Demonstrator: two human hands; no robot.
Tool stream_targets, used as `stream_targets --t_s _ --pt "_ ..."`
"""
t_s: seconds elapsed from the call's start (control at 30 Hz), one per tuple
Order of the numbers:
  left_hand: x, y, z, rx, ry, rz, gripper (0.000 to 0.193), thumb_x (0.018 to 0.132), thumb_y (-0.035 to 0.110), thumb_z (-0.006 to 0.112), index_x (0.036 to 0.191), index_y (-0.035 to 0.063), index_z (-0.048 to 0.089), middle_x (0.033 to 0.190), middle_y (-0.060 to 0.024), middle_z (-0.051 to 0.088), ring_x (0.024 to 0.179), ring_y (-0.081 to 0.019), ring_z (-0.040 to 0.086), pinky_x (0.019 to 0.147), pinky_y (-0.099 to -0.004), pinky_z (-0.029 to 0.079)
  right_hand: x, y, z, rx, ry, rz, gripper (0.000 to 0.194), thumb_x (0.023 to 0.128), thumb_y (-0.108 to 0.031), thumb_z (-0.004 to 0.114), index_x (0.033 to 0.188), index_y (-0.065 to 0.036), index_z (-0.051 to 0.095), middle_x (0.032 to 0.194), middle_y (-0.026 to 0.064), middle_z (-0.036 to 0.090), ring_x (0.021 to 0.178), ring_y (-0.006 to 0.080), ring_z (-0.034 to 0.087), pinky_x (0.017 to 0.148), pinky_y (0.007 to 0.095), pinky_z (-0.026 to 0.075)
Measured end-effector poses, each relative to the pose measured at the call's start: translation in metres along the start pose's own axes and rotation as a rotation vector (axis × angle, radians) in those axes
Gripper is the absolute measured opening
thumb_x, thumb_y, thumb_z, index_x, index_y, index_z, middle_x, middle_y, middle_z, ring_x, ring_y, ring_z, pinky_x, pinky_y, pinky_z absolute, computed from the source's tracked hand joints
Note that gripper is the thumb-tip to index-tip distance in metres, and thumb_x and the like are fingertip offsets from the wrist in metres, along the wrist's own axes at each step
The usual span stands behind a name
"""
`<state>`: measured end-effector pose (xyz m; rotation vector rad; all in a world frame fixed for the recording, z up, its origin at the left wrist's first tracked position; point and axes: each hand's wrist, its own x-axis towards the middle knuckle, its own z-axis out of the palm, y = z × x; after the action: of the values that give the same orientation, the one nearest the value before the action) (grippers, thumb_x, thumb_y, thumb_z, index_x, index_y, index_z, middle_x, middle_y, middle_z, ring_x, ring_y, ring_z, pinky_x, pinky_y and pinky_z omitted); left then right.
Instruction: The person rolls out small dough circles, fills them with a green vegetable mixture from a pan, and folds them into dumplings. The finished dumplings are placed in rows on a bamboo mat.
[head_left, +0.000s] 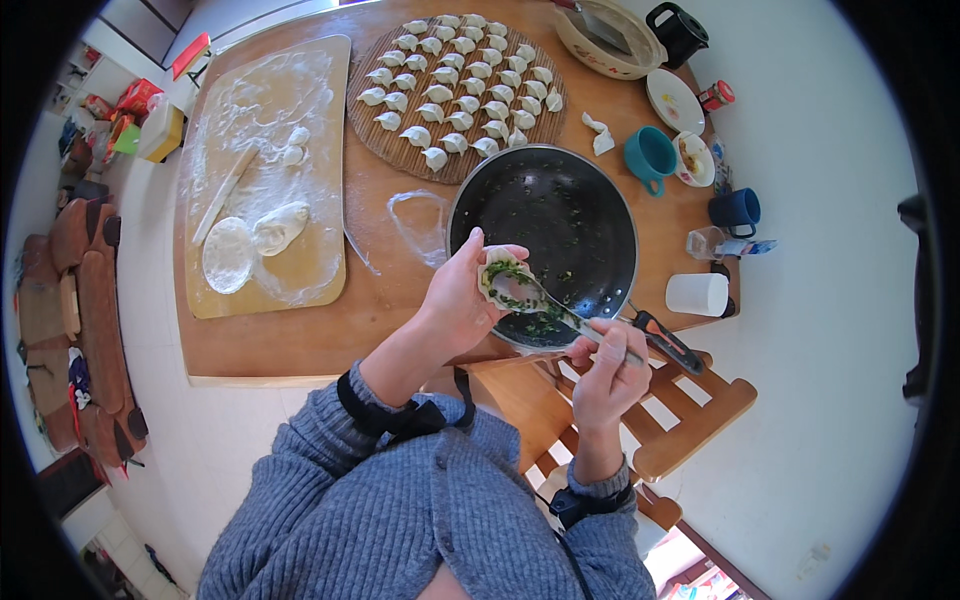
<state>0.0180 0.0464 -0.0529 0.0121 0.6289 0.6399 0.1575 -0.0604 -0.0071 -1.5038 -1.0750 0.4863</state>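
My left hand (459, 300) cups a round dough wrapper (487, 262) over the near left rim of a dark frying pan (540, 202). Chopped green filling (499, 264) lies in the wrapper. A metal spoon (574, 319) is gripped by its handle in my right hand (611, 367); its bowl rests on or just over the filling, with green bits clinging to it. Scraps of the same filling are scattered across the pan's bottom. Behind the pan, several folded dumplings (470, 103) stand in rows on a round slatted tray (367, 124).
At left, a floured board (315, 277) carries a rolling pin (225, 195), a flat dough round (228, 255) and a dough lump (281, 228). A teal mug (649, 161), a blue mug (735, 210) and a white cup (697, 294) stand right. The pan handle (667, 343) juts over a wooden chair (697, 427).
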Motion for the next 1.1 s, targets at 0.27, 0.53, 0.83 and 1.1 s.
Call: stream_targets --t_s 0.27,0.53,0.83,1.1 --pt "-0.002 0.013 0.002 -0.094 0.08 0.058 0.049 0.1 0.04 0.028 0.099 0.0002 0.057 0.087 -0.0133 0.06 0.086 -0.0262 0.06 0.085 -0.0403 0.052 -0.006 0.043 -0.025 0.145 0.378 0.183 0.028 0.099 -0.023 0.039 0.089 -0.001 0.054 0.058 0.0006 0.048 0.05 0.0045 0.041 0.045 0.0175 0.03" --pt "0.0 0.012 0.0 -0.126 0.021 0.039 0.048 0.1 0.038 0.026 0.105 0.0002 0.054 0.092 -0.0147 0.059 0.091 -0.0276 0.06 0.094 -0.044 0.048 -0.063 0.118 -0.005 -0.312 0.053 0.322 0.014 0.091 -0.011 0.05 0.095 0.0 0.058 0.069 0.006 0.055 0.062 0.0171 0.053 0.058 0.0285 0.043" --pt "-0.001 0.002 0.006 -0.113 0.122 0.044 0.045 0.101 0.038 0.026 0.109 0.0023 0.051 0.098 -0.0163 0.056 0.094 -0.0281 0.057 0.097 -0.0499 0.045 -0.04 0.06 -0.007 -0.649 -0.083 -0.162 0.018 0.077 -0.014 0.067 0.094 -0.011 0.066 0.101 0.0066 0.055 0.096 0.0252 0.051 0.084 0.0393 0.038" --pt "-0.001 -0.002 -0.006 -0.112 0.132 0.105 0.043 0.1 0.038 0.028 0.109 0.0036 0.053 0.099 -0.0142 0.057 0.091 -0.0274 0.058 0.094 -0.0479 0.045 -0.027 0.04 0.023 -0.766 -0.252 -0.372 0.028 0.072 -0.009 0.07 0.1 -0.013 0.066 0.105 0.0071 0.055 0.099 0.0262 0.051 0.086 0.0391 0.038"
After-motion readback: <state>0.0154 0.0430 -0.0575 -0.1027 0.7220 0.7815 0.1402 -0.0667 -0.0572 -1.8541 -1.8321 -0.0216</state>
